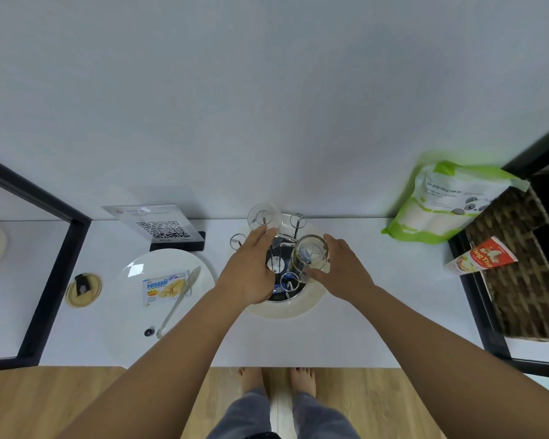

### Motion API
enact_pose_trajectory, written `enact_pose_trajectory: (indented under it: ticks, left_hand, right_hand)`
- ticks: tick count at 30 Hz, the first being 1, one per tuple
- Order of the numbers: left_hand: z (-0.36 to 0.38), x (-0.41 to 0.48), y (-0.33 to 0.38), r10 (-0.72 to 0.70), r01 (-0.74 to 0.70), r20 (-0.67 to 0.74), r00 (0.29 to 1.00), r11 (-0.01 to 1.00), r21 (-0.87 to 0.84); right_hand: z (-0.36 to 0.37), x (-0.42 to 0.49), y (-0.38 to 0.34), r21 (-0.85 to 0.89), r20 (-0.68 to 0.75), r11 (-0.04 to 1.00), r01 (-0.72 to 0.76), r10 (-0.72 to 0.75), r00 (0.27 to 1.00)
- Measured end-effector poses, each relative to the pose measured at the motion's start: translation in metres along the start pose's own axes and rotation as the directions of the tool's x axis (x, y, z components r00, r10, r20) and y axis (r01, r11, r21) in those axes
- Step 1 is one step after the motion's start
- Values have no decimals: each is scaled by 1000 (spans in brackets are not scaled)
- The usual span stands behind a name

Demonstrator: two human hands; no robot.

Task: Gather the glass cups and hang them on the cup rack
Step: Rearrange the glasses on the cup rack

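So, both hands are over the cup rack (297, 220), which stands in a white dish (289, 313) mid-counter (362, 327). Right hand (346, 267) grips a glass cup (309, 255) upside down, thumb & fingers wrapped round it, just above the rack's front-right prongs. Left hand (251, 264) is flat-ish, fingers straight, tips at the edge of a second glass cup (264, 215) hung back-left on the rack. Plate (130, 280) w/ snack pkt (164, 286) sits to the left.
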State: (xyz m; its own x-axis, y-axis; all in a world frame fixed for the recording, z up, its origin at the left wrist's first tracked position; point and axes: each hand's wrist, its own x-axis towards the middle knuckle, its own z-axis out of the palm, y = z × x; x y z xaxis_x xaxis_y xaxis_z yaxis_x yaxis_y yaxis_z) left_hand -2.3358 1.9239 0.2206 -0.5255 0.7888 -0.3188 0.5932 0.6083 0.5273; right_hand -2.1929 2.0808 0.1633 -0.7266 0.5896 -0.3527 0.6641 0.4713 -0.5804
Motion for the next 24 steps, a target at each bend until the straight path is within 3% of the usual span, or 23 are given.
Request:
enact_pose_trajectory:
  ticks: [24]
  left_hand:
    - [-14, -9, 0, 18, -18, -4, 1000, 999, 28]
  right_hand:
    - [-4, -8, -1, -4, 5, 1000, 11, -11, 1000]
